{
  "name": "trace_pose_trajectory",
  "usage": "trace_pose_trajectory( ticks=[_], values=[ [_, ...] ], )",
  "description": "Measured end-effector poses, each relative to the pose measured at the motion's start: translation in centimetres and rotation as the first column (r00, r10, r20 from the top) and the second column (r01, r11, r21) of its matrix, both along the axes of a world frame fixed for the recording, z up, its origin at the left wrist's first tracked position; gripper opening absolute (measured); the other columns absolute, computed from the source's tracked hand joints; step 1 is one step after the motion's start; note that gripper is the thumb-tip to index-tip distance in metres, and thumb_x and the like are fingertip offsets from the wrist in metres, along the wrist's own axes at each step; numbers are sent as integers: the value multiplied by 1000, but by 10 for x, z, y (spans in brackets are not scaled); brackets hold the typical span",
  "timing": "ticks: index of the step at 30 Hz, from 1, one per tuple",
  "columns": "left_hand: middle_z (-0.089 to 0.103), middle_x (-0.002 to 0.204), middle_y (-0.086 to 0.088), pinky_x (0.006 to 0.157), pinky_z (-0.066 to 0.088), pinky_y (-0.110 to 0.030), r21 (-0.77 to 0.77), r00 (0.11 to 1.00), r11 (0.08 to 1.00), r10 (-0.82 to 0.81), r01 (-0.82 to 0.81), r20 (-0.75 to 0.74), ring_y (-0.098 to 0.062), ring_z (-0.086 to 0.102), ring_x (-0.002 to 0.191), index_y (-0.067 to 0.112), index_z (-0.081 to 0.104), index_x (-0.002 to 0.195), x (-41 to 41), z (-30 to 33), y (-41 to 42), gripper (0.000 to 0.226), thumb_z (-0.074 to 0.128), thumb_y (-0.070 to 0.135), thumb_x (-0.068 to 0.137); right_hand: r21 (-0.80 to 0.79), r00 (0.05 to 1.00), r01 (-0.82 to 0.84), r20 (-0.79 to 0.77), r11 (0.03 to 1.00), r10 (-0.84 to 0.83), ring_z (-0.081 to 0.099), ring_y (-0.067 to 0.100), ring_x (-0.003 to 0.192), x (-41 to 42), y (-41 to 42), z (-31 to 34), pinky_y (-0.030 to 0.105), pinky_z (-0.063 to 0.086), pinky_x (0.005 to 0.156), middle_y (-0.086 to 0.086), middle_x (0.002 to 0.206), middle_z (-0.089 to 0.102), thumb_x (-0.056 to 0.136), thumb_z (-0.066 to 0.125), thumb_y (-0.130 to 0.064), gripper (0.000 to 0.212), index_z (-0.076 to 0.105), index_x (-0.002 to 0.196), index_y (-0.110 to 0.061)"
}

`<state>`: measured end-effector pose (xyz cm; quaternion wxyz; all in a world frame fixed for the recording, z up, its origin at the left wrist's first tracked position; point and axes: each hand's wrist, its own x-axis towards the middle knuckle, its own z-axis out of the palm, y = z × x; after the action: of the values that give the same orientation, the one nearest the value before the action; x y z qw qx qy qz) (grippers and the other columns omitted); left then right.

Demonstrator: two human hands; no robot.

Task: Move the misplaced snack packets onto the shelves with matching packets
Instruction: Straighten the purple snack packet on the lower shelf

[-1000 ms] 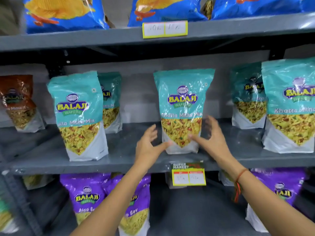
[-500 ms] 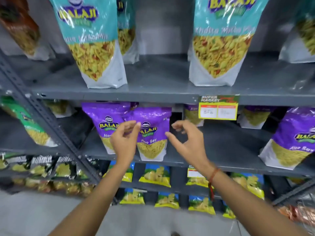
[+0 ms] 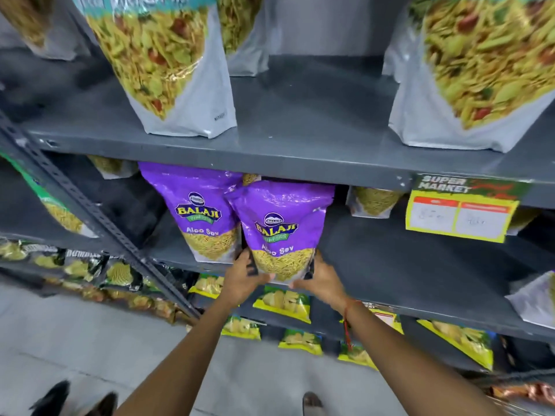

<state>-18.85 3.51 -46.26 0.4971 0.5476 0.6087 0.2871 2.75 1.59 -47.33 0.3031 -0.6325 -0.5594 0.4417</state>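
Both hands clasp the bottom corners of a purple Aloo Sev packet, left hand on its left edge, right hand on its right, each grip clamped on it. The packet stands upright at the front of the grey shelf, overlapping a second purple Aloo Sev packet behind. Above stand teal mix packets

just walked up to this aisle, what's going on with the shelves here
A person is sorting snack packets on a grey metal rack. Both hands grip the base of a purple Aloo Sev packet at the front of the middle shelf: the left hand on its left side, the right hand on its right. Another purple Aloo Sev packet stands just behind and left of it. Teal mix packets fill the shelf above.
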Motion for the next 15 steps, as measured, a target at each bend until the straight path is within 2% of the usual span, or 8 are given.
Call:
trace_pose_trajectory(
  ticks=[1,3,4,5,7,9,12,15],
  values=[
    [66,82,-3,66,50,-14,26,1000,1000,4,-4,8,-4,70,87,8,50,123,2,0,-1,79,88,27,57,9,1000,13,7,1000,-13,67,19,107,0,2,0,43,57,89,2,117,70,56,90,-26,76,51,121,-26],
    [59,73,-10,59,47,-10,68,1000,998,7,-8,24,7,62,65,4,49,124,6,1,-4,76,87,19,60,25,1000,23,9,999,-23,68,22,107,0,5,1,47,56,90,6,117,71,53,86,-31,80,52,124,-18],
    [63,73,-2,60,48,-11,80,1000,997,11,-12,21,7,63,65,5,50,125,9,3,-6,79,87,25,58,27,1000,24,16,999,-24,68,22,107,2,6,1,46,56,91,6,118,71,55,86,-28,77,53,124,-17],
    [69,83,2,65,51,-14,84,1000,996,18,-19,19,5,66,72,9,50,125,13,3,-7,83,86,34,55,29,999,31,26,999,-32,68,22,106,4,7,3,45,56,91,6,117,71,58,87,-22,73,53,123,-17],
    [74,101,-3,78,59,-31,90,999,995,38,-37,-4,-11,73,89,17,53,124,25,4,-10,84,83,47,51,30,997,75,25,997,-76,69,22,102,14,6,4,44,57,91,4,110,72,61,87,-16,65,53,116,-22],
    [76,105,-5,85,59,-43,115,999,993,31,-27,-37,-17,74,92,23,55,119,41,6,-10,78,82,50,51,44,993,119,22,992,-120,71,23,96,30,1,8,47,57,89,1,105,72,58,88,-17,65,51,110,-29],
    [77,103,3,84,60,-40,157,997,988,6,6,-78,-9,74,90,29,58,112,74,14,-14,67,83,51,53,48,981,191,31,980,-193,72,31,93,65,-9,15,50,57,86,5,101,74,51,88,-24,67,52,107,-32],
    [77,102,8,82,60,-39,181,993,981,-47,65,-104,-6,73,89,33,58,112,111,17,-18,63,82,54,57,46,970,240,36,970,-242,72,30,96,102,-22,20,49,57,88,2,101,74,53,90,-23,68,53,108,-34]
  ],
)
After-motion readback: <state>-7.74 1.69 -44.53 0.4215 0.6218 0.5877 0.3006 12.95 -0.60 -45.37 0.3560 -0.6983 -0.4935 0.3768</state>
